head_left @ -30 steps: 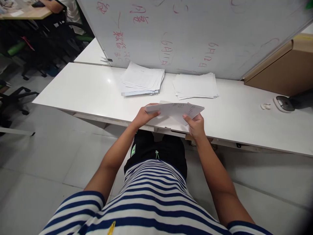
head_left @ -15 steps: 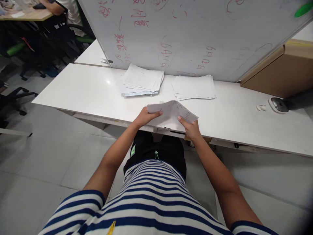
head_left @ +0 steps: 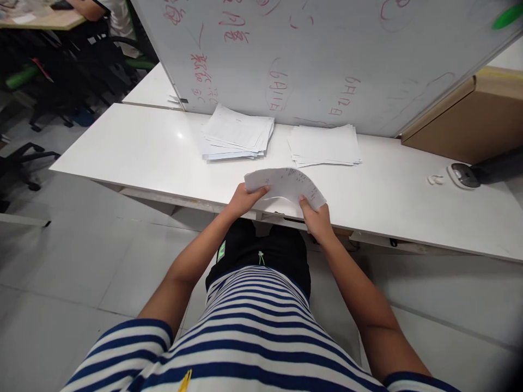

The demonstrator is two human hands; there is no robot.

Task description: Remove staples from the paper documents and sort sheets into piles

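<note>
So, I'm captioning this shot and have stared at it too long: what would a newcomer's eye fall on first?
Probably the bowed paper, held between the left hand and the right hand near the front edge of the white desk. Next, perhaps, the blue-and-white striped shirt filling the bottom middle, and the whiteboard with red writing along the desk's back.

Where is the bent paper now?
In the head view, the bent paper is near the middle, left end in the left hand and right end in the right hand, nearer the person than the paper stacks on the white table.
</note>
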